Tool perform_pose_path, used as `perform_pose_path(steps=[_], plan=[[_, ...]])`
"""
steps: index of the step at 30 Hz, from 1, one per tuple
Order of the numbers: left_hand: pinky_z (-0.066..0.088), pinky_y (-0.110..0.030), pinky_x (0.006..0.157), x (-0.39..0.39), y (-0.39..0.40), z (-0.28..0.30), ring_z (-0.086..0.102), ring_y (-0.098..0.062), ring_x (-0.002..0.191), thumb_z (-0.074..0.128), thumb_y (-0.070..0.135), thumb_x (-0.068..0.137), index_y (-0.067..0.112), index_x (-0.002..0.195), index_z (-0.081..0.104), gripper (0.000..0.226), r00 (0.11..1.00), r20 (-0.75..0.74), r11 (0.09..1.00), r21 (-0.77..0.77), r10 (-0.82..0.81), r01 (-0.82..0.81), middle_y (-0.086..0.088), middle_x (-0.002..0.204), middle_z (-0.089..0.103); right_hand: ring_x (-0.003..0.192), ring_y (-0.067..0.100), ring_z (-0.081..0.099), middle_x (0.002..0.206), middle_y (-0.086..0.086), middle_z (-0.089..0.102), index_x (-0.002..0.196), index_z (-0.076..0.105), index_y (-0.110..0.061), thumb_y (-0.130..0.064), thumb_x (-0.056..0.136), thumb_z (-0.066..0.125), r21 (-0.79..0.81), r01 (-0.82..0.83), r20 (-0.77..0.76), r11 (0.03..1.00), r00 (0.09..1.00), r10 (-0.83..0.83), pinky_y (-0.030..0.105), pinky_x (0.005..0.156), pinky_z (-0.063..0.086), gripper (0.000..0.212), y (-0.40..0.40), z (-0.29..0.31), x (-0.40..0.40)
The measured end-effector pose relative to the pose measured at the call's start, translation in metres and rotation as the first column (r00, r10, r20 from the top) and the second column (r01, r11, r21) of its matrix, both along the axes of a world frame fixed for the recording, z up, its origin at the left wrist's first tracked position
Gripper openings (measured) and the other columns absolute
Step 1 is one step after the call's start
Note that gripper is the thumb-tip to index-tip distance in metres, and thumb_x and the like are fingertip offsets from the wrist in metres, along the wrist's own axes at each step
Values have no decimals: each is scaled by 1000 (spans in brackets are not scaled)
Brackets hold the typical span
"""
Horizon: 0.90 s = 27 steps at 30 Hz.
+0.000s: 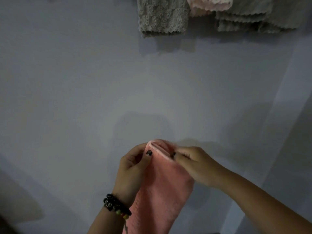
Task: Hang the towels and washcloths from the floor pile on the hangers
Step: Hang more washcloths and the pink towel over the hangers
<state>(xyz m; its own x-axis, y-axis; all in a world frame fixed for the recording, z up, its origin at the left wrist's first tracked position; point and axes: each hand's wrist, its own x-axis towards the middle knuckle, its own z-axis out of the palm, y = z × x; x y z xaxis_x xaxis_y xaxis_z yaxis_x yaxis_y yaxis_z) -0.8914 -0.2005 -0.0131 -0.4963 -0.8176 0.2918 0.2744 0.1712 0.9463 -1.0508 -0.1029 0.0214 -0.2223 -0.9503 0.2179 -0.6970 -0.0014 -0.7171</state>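
A pink towel [162, 188] hangs down in front of me, held up by its top edge. My left hand [133, 168], with a beaded bracelet on the wrist, pinches the left end of that edge. My right hand [194, 164] pinches the right end, slightly blurred. The folded top edge bunches between the two hands. Above, at the frame's top, a grey towel [163, 16], a pale pink washcloth [209, 5] and several grey cloths [253, 16] hang against the wall. The hangers themselves and the floor pile are out of view.
A plain bluish-grey wall [76, 81] fills most of the view. A wall corner or edge [276, 102] runs down the right side. The room is dim.
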Motion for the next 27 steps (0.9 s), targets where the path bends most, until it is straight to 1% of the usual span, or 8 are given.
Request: perform_pose_path(steps=[4,8,12,15,18,23,25,27], plan=[[52,-38,86,0,-15,-9,67,-21,93,54,-1,93,13,98,73,23,995,32,995,1,95,-95,-7,97,74,57,6,39,60,-5,41,66,40,-12,-24,96,46,84,-196,-274,977,938,212,27,58,32,33,11,-14,-5],[53,-36,83,-5,-22,-22,67,-23,92,55,-3,92,14,94,73,25,984,94,989,-13,151,-151,-5,93,74,73,15,54,74,-6,59,77,53,-19,-35,91,26,147,-249,-622,957,729,286,26,78,36,34,16,-28,-11],[54,-36,83,-7,-22,-30,68,-21,92,56,-3,91,15,94,72,25,974,161,987,-45,161,-155,-2,93,74,98,13,49,98,-8,62,95,62,-24,-45,88,13,236,-200,-677,951,669,308,30,90,34,54,17,-38,-13],[54,-35,85,-4,-23,-33,67,-17,95,55,-2,92,17,96,72,25,968,181,984,-70,176,-166,1,96,74,93,20,57,98,2,63,91,63,-16,-42,99,22,151,-7,-567,989,818,92,31,77,40,49,16,-38,-17],[52,-32,84,-3,-19,-34,66,-14,97,54,-2,92,21,96,73,30,968,204,983,-139,146,-119,4,99,73,92,29,60,99,10,67,94,64,-11,-31,101,35,145,224,-634,964,769,-83,33,71,39,36,9,-40,-21],[49,-18,77,-14,-5,-41,66,-5,92,57,-5,89,24,91,72,33,964,221,969,-228,150,-98,9,95,72,104,28,58,106,9,65,68,45,-17,-32,89,51,312,427,-671,849,731,-121,33,78,33,26,-9,-55,-23],[48,-16,76,-16,-2,-47,65,-4,91,57,-6,88,25,91,72,34,961,235,964,-253,146,-85,9,94,72,110,26,56,113,8,62,86,57,-15,-27,87,53,377,463,-645,802,753,-131,35,87,34,12,-17,-65,-25],[48,-16,76,-17,0,-53,65,-2,90,57,-7,87,27,90,71,37,955,256,954,-290,151,-73,10,94,71,115,27,52,120,7,59,111,59,-14,-21,89,49,399,505,-672,765,729,-131,39,96,32,24,-22,-73,-26]])
